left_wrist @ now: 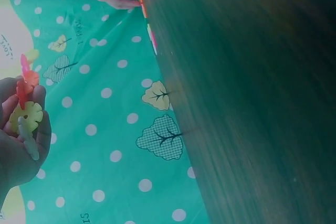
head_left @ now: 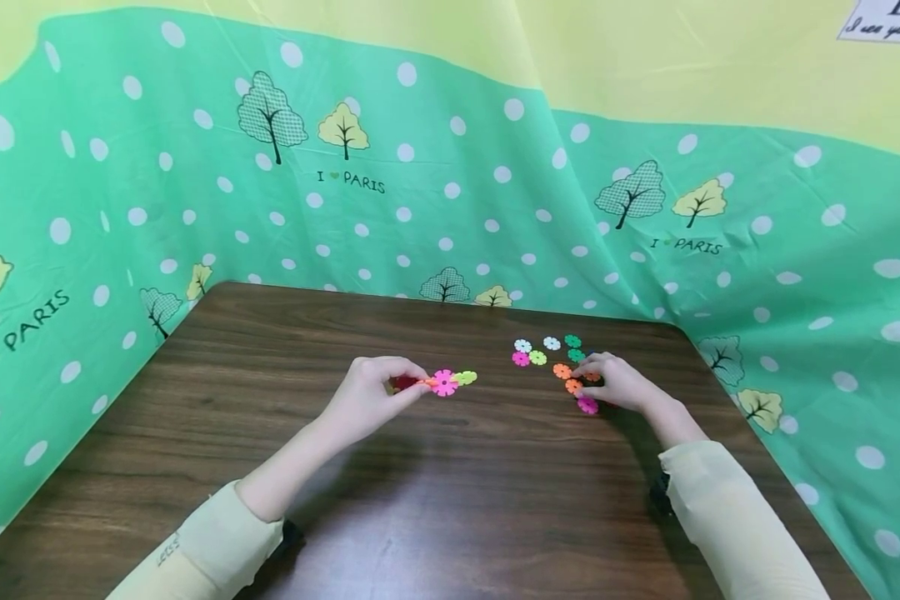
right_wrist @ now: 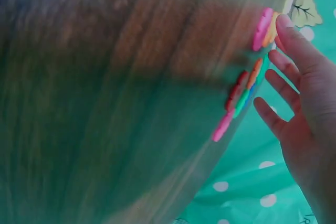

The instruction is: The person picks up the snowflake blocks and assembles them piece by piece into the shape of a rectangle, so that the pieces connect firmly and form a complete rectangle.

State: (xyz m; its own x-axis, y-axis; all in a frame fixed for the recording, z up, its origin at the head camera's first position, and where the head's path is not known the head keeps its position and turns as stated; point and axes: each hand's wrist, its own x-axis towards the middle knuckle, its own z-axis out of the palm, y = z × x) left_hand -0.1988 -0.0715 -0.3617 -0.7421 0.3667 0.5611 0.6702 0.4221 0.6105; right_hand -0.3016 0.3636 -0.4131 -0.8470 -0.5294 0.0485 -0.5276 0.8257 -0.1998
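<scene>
"How does the left hand (head_left: 371, 396) stand?"

"Its thumb and fingers pinch a cluster of flower discs (left_wrist: 22, 95) that look slotted together. A pink disc (head_left: 444, 382) and a lime disc (head_left: 465, 378) stick out past the fingertips; the left wrist view shows a pale disc (left_wrist: 29, 142) nearer the palm."

"Any advice there?"

"Pinch lightly, close to a joint, so nothing twists loose, and leave the outer rims free."

"And the right hand (head_left: 617, 382)?"

"Fingers spread, gripping nothing that I can see, among loose discs on the table (head_left: 420, 517). An orange disc (head_left: 573, 387) sits at the thumb tip, a magenta disc (head_left: 588, 406) just nearer the person. Whether skin meets the orange, I can't fairly say."

"Best way to lift one?"

"Flat pieces slide, so I'd press one edge to tip it, then take the rim without nudging its neighbours."

"Farther out?"

"White discs (head_left: 552, 343) and green discs (head_left: 573, 341) lie toward the far edge, with dotted cloth (head_left: 435, 125) behind."
</scene>
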